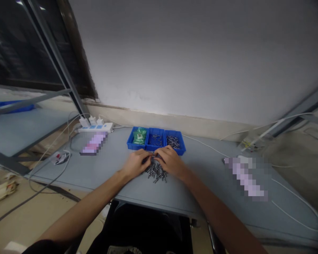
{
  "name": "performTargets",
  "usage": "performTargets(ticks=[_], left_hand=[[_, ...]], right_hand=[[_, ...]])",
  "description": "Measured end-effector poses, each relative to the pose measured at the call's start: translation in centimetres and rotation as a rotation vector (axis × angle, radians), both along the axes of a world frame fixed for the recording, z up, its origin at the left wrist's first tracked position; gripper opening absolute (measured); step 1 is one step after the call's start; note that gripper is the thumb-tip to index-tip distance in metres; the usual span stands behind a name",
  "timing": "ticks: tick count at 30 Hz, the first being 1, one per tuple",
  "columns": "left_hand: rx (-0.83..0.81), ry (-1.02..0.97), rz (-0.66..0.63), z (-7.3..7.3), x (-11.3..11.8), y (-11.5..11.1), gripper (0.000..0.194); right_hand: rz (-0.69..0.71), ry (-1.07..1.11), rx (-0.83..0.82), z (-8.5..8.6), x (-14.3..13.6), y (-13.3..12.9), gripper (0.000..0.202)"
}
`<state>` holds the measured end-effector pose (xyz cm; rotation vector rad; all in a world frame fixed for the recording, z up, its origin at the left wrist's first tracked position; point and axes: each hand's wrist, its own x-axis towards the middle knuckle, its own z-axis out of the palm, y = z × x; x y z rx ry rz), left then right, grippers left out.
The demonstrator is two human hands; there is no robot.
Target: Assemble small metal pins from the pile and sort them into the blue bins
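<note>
My left hand (136, 163) and my right hand (170, 161) meet above the near side of the blue bins, fingers bent and fingertips close together. Between them they pinch a small metal pin (153, 156). Just below my fingers a loose pile of dark metal pins (157, 172) lies on the grey table (95, 176). Behind my hands stand three joined blue bins: the left bin (129, 144) holds green-and-white packets (140, 136), the middle bin (149, 149) a few thin metal pieces (157, 139), the right bin (183, 147) many short metal pins (173, 141).
A white power strip (95, 128) with plugs sits at the back left, near a blurred-out flat object (94, 144). Another blurred-out object (246, 178) lies on the right. White cables (206, 144) run along the back and right. Metal frame posts (55, 60) rise at the left.
</note>
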<state>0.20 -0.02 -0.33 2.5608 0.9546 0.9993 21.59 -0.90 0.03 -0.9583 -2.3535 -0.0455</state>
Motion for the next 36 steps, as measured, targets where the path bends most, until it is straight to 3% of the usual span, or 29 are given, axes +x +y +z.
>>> performTargets(ticks=[5,9,14,17,19,23,25,30,36], left_hand=[[0.017,-0.001,0.012,0.1,0.1,0.0,0.019],[0.029,-0.032,0.056,0.1,-0.1,0.1,0.021],[-0.005,0.050,0.106,0.2,-0.4,0.3,0.025],[-0.050,0.199,0.117,0.2,-0.3,0.3,0.025],[-0.072,0.280,0.127,0.0,-0.2,0.4,0.023],[-0.076,0.341,0.154,-0.4,-0.4,0.6,0.021],[-0.078,0.336,0.156,-0.6,-0.4,0.7,0.021],[-0.071,0.362,0.167,-0.8,-0.4,0.7,0.020],[-0.074,0.396,0.178,-0.7,-0.3,0.6,0.023]], right_hand=[[-0.012,-0.069,0.048,0.2,-0.1,0.1,0.027],[-0.043,0.028,0.083,0.4,0.1,-0.1,0.027],[-0.380,0.287,0.213,0.7,0.3,0.3,0.023],[-0.515,0.244,0.208,0.6,0.6,0.9,0.030],[-0.463,0.183,0.165,0.4,0.8,1.1,0.028],[-0.158,0.057,0.032,-0.1,0.6,0.6,0.023],[-0.076,-0.028,-0.011,-0.5,0.1,0.2,0.022],[-0.120,-0.166,-0.077,-1.3,-0.9,-0.3,0.015],[-0.165,-0.177,-0.180,-1.6,-1.4,-0.3,0.007]])
